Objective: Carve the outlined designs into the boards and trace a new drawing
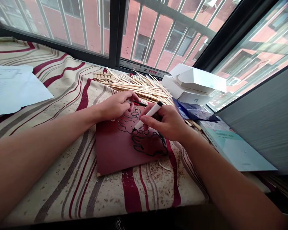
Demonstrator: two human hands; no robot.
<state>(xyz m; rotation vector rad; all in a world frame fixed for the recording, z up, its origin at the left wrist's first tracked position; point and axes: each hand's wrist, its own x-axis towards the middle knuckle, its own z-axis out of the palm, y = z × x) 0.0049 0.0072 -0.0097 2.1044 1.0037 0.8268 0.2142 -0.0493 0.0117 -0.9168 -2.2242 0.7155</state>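
The bare left forearm [38,150] comes in from the 8 o'clock edge toward the centre, wrist straight, and ends in the left hand [117,105], which is palm down with its fingers curled under. The right forearm [225,185] rises from 5 o'clock to the right hand [169,123], thumb and fingers pinched in a writing grip, tips aimed at 9 o'clock. The hands are near each other, the left at 10 o'clock of the right.
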